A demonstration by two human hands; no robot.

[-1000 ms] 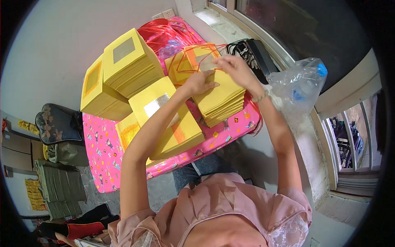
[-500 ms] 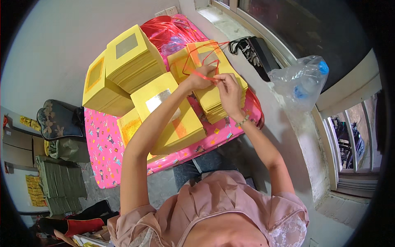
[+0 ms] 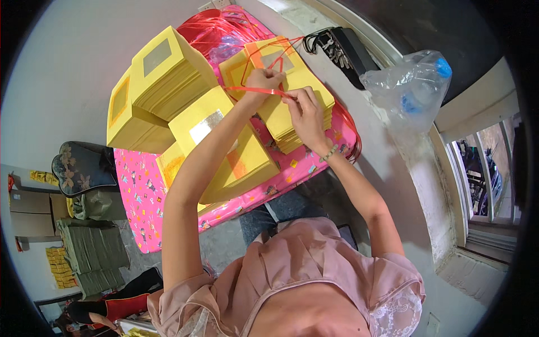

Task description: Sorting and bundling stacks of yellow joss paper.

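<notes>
- Step in hand, as I read it: tying off a bundle. A red string (image 3: 255,90) runs taut across the top of a stack of yellow paper sheets (image 3: 292,106), far right on the pink printed cloth (image 3: 140,194).
- Left hand (image 3: 263,81): fingers pinched shut on the string at the stack's far-left top edge, knuckles up.
- Right hand (image 3: 307,115): resting on the stack top, fingertips closed on the same string just right of the left hand. A beaded bracelet sits on that wrist.
- String loops are visible on the sheet top past the left hand; whether a knot is already formed there, cannot tell, since the fingers cover the crossing.
- Bundle position: on the cloth, right side, just beside a bigger yellow stack with a silver foil square (image 3: 224,149) on its near left; edges touching or nearly so, cannot tell which.
- Two more yellow stacks (image 3: 160,84) sit far left, tilted against each other.
- A heap of loose red string (image 3: 216,31) lies far behind the bundle; a clear plastic bag (image 3: 410,87) sits on the ledge to the right, well apart.
- Next move, my judgement: needs tension kept on both ends while the crossing is cinched down flat. Slack would let the top sheets fan out.
- Risk: string sits near the stack's corner, could slip off the edge if pulled toward the far left.
</notes>
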